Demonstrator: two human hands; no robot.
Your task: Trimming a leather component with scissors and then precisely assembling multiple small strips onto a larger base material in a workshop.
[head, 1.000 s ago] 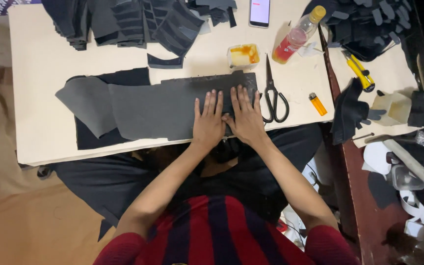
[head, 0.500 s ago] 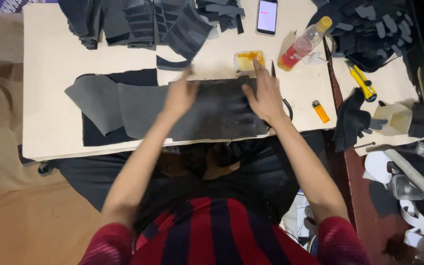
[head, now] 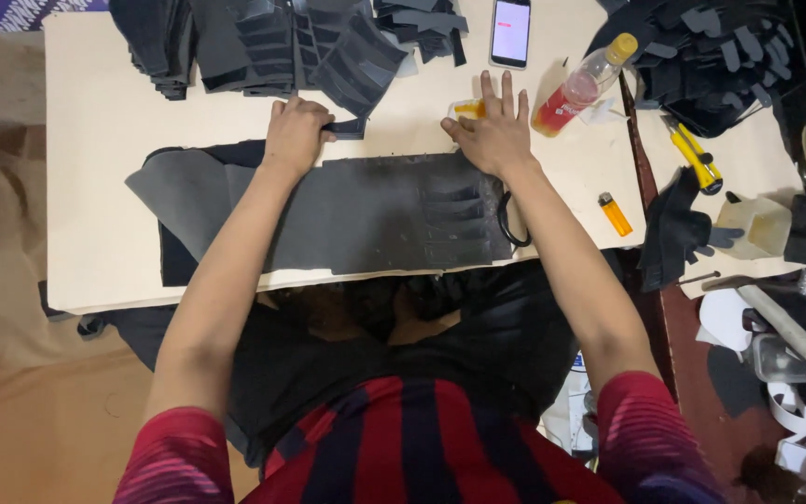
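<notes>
Looking down, I see a long dark grey leather piece [head: 375, 219] lying flat on the pale tabletop [head: 95, 121], along its near edge, with stitched, stepped pocket layers at its right end. My left hand [head: 296, 131] is curled shut at the piece's far edge, pinching a small dark strip [head: 345, 129]. My right hand [head: 494, 131] lies flat with fingers spread, at the piece's far right corner, reaching over a small yellow-filled container [head: 465, 108].
</notes>
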